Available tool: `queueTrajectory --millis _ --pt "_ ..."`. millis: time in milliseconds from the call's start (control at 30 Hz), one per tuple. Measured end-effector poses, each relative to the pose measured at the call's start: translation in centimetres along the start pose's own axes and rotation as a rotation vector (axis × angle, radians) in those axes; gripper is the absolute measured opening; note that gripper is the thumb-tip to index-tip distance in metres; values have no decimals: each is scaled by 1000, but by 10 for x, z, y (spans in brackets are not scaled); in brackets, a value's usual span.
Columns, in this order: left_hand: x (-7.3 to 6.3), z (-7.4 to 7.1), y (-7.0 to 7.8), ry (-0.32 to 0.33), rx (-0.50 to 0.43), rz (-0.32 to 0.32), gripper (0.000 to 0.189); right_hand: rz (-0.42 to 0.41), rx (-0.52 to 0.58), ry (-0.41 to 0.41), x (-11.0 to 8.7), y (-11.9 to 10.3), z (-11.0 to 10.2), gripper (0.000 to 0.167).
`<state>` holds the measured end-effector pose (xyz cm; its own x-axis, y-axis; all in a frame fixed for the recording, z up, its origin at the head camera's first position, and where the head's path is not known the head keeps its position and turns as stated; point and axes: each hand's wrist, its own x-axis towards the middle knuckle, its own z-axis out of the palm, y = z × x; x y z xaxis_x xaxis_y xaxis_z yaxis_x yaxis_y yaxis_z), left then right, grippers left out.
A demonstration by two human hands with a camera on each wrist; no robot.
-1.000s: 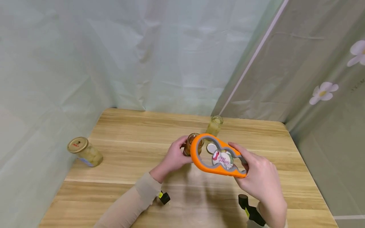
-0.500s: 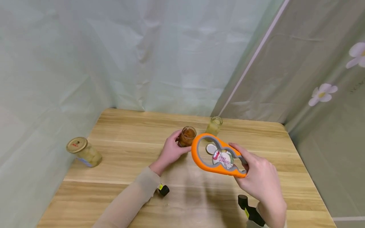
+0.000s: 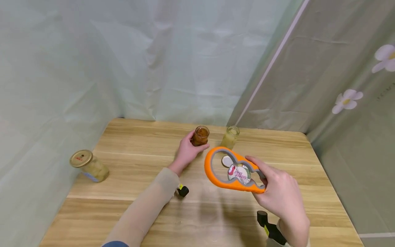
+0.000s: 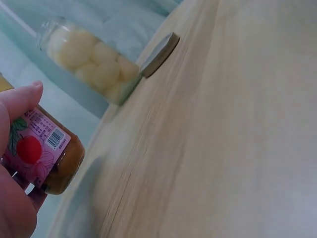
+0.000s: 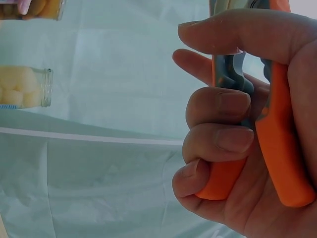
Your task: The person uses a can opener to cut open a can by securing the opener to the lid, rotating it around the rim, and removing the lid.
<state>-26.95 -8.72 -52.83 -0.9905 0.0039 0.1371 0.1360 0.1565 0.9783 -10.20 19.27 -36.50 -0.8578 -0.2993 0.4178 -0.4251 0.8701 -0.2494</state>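
My left hand [image 3: 187, 151] grips a lidless glass jar [image 3: 200, 136] of brown contents, held upright near the back of the table. Its pink label [image 4: 37, 146] with a red fruit shows in the left wrist view, where the jar's base stands a little off the wood. My right hand [image 3: 280, 188] holds an orange and grey jar opener [image 3: 213, 175] by its handles, fingers curled round them. Within the opener's middle opening sits a printed lid [image 3: 239, 173]. The opener hangs over the table, to the right and nearer than the brown jar.
An open jar of pale fruit [image 3: 229, 137] stands at the back, right of the brown jar. Close by, another lid [image 3: 227, 161] lies on the wood table [image 3: 148, 164]. A sealed jar [image 3: 92, 166] with a gold lid stands far left. Curtains hang behind and beside the table.
My left hand has carried the brown jar away from the opener, leftward and toward the back of the table. My right hand and the opener have barely moved.
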Motion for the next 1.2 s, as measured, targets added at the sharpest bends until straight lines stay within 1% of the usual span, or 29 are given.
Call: queueTrajectory --millis 133,300,400,467,533,567,633,700,767,833,933,1033,1200 --pt "5 2 -6 16 8 -23 72 -5 6 -17 -1 0 1 76" --pt "9 3 -11 34 -14 -51 70 -13 16 -26 -1 -1 2 78" --pt "12 3 -11 51 32 -65 72 -29 16 -23 0 0 3 76" --pt "13 4 -8 54 92 -64 86 -42 15 -18 0 0 3 72" --pt "10 5 -5 51 152 -68 106 -51 12 -10 0 0 3 67" --pt "8 5 -2 48 167 -71 116 -54 12 -6 0 -1 4 65" --pt "2 5 4 43 174 -82 134 -57 13 2 0 0 4 62" --pt "-3 5 11 43 154 -92 141 -57 13 12 0 0 3 62" --pt "-6 3 17 59 129 -80 141 -55 12 17 1 1 3 62" --pt "-6 1 22 80 121 -61 138 -52 10 18 1 1 2 62" --pt "-4 -4 24 110 129 -44 135 -45 6 12 2 2 1 62" --pt "-4 -7 23 109 124 -61 133 -37 7 6 1 2 1 63" --pt "-7 -10 21 100 120 -77 127 -27 8 5 1 4 1 63"
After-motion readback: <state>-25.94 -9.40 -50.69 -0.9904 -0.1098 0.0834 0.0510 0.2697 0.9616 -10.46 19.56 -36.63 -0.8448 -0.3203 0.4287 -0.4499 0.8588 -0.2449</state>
